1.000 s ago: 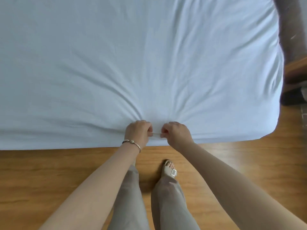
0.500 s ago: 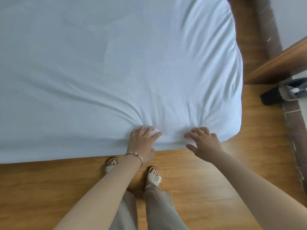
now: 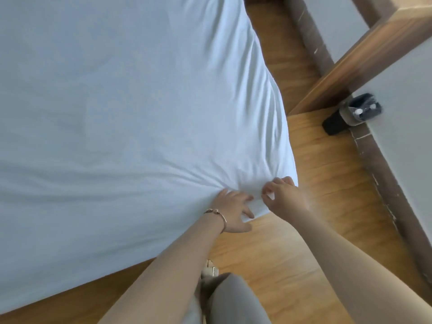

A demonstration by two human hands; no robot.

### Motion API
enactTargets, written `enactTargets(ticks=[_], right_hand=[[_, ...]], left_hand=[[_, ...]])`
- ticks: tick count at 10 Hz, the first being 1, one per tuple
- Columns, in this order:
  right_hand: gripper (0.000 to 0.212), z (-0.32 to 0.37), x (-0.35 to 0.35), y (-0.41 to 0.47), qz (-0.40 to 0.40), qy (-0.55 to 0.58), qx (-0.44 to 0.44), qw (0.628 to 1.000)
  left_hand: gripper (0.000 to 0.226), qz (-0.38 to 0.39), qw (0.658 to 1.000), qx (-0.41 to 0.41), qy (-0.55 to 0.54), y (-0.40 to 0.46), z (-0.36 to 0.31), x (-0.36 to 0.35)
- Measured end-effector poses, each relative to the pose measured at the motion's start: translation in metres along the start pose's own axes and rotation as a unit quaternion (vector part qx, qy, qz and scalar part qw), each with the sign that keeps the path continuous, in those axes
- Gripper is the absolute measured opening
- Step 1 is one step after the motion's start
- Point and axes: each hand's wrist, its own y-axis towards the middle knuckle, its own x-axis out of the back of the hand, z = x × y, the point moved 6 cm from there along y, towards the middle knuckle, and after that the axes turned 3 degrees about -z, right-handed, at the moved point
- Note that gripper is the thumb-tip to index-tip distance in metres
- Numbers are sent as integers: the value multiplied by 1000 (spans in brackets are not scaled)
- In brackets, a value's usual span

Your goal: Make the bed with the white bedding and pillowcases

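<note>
White bedding, a fitted sheet, covers a bed that fills the upper left and centre of the head view, its surface mostly smooth. Creases fan out across the sheet from its lower right corner, which sits right of centre in the frame.

At that corner both hands meet the cloth. The left hand, with a thin gold bracelet on its wrist, lies on the edge of the sheet with its fingers spread and fairly straight, released rather than grasping. Just to its right, the right hand sits at the very corner with its fingers curled; a small fold of white cloth shows between thumb and forefinger, so it appears to pinch the sheet.

Both bare forearms reach in from the bottom of the frame. Between them, low in the picture, show a grey trouser leg and a pale sandal.

Wooden floor runs along the bottom and right of the bed. In the upper right stand a wooden panel, a pale wall, and a small black and grey object near the skirting.
</note>
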Motion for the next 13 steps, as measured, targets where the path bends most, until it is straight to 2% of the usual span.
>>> enactTargets(ticks=[1, 2, 3, 4, 5, 6, 7, 8, 9, 10, 11, 12, 13], right_hand=[[18, 8, 37, 41, -109, 37, -18, 993], [38, 24, 55, 105, -106, 70, 26, 992], [51, 12, 42, 155, 4, -3, 59, 998], [52, -46, 0, 147, 119, 64, 18, 991], [49, -88, -8, 136, 131, 93, 66, 985], [29, -90, 42, 177, -58, 52, 105, 991], [32, -46, 89, 217, -184, 115, 201, 955], [49, 11, 67, 232, 5, 95, 353, 931], [60, -7, 21, 221, 107, -38, 338, 934], [63, -47, 0, 202, 153, -41, 255, 954], [84, -57, 6, 176, 235, -49, 207, 948], [105, -74, 20, 137, 287, -78, 183, 937], [97, -103, 15, 95, 414, -126, 94, 897]], left_hand=[[28, -148, 985, 52, -78, 35, 14, 63], [73, -196, 960, 192, -52, 75, 42, 95], [126, -85, 944, 317, -44, 104, 52, 78], [133, -79, 940, 332, 3, 123, 35, 52], [130, -107, 936, 335, -10, 143, 13, 40], [118, -68, 955, 288, -12, 149, 1, 37], [73, -235, 953, 124, -145, 147, -3, 71], [55, -505, 784, 348, -91, 111, 47, 89], [92, -305, 782, 539, -67, 108, 58, 47], [92, -199, 831, 514, -73, 109, 39, 27], [107, -78, 864, 488, -102, 101, 22, 22], [124, -37, 884, 449, -125, 88, -7, 23], [109, -21, 888, 437, -144, 67, -31, -4]])
